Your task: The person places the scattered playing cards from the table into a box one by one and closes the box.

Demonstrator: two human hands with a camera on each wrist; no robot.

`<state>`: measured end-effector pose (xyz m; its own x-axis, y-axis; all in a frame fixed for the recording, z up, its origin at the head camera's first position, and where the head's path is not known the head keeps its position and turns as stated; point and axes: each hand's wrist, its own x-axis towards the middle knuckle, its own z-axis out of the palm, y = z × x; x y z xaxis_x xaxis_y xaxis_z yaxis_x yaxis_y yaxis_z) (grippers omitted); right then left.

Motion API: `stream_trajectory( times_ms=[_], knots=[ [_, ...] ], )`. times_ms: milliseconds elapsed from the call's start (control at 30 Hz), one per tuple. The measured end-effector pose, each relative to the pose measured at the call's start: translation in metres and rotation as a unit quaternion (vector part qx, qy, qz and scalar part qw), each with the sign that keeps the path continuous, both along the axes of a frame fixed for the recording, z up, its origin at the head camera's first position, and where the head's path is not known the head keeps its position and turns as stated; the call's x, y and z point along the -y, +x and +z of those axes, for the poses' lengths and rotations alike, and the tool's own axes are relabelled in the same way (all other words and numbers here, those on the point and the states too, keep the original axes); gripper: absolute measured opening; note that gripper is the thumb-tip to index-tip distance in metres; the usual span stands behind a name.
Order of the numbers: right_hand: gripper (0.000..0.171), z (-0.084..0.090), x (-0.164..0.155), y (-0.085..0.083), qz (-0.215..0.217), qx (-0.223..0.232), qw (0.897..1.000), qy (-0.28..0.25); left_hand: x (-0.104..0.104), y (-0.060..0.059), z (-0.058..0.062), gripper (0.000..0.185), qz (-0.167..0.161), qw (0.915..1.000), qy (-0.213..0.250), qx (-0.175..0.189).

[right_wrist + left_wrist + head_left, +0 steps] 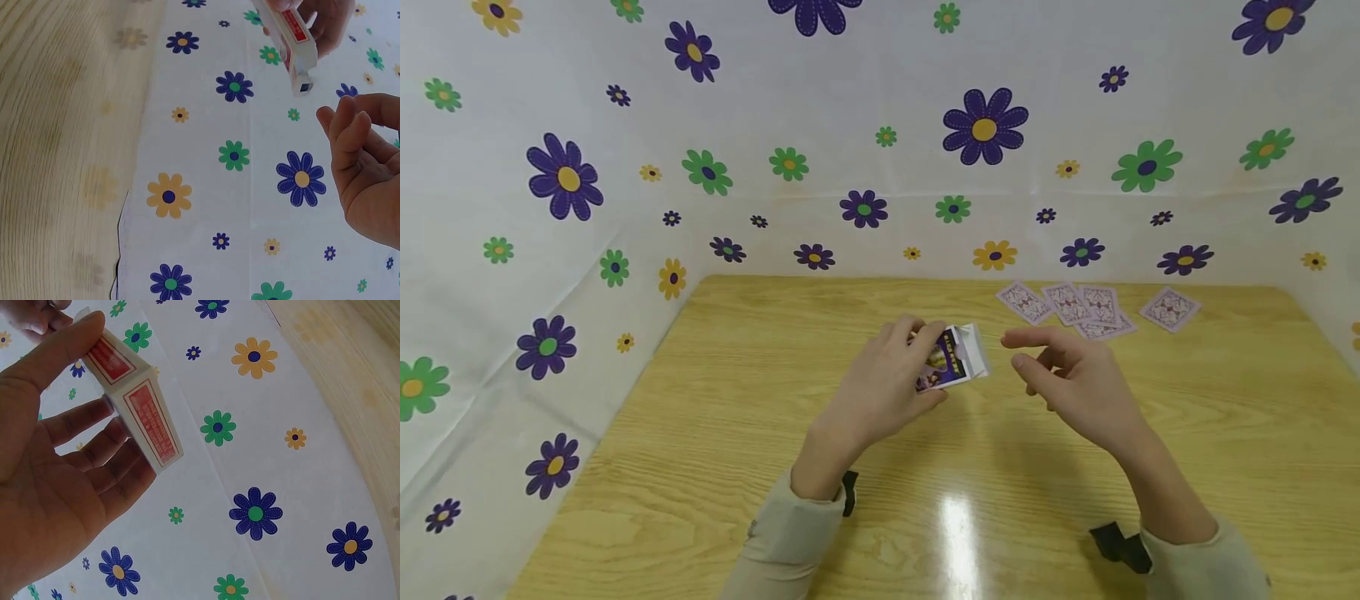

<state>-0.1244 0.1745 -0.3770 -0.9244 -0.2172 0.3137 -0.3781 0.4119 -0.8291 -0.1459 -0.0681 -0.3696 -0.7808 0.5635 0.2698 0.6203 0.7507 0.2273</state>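
White flowered sheeting (880, 100) walls in a wooden table (700, 467). Face-down cards (1093, 307) lie spread near its far right edge. Mid-table, the left hand (887, 387) grips a card box (955, 358) above the wood; the right hand (1075, 383) hovers just beside, fingers relaxed, holding nothing.

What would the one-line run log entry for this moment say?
left hand: holds card box | right hand: open, beside box | loose cards: table's far right

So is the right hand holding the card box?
No, the left hand grips the card box; the right hand is beside it, holding nothing.
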Motion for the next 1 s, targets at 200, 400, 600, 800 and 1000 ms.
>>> stream_trajectory(
  times_ms=[200,400,600,800,1000],
  knots=[
    [0.025,-0.002,-0.009,-0.007,-0.015,-0.006,0.999,0.029,0.004,-0.001,0.001,0.075,0.002,1.0000,0.001,-0.001],
    [0.025,-0.008,-0.022,-0.021,-0.039,-0.001,0.996,0.079,0.008,-0.002,0.000,0.076,0.007,0.9999,0.008,-0.006],
    [0.031,-0.018,-0.044,-0.037,-0.058,0.022,0.993,0.101,0.011,-0.002,0.001,0.076,0.013,0.9999,0.008,-0.001],
    [0.047,-0.036,-0.082,-0.065,-0.091,0.081,0.982,0.145,0.010,-0.004,0.002,0.075,0.008,0.9999,0.011,-0.001],
    [0.066,-0.058,-0.123,-0.098,-0.139,0.155,0.952,0.226,0.009,-0.005,0.004,0.075,0.007,0.9999,0.011,-0.001]
  ],
)
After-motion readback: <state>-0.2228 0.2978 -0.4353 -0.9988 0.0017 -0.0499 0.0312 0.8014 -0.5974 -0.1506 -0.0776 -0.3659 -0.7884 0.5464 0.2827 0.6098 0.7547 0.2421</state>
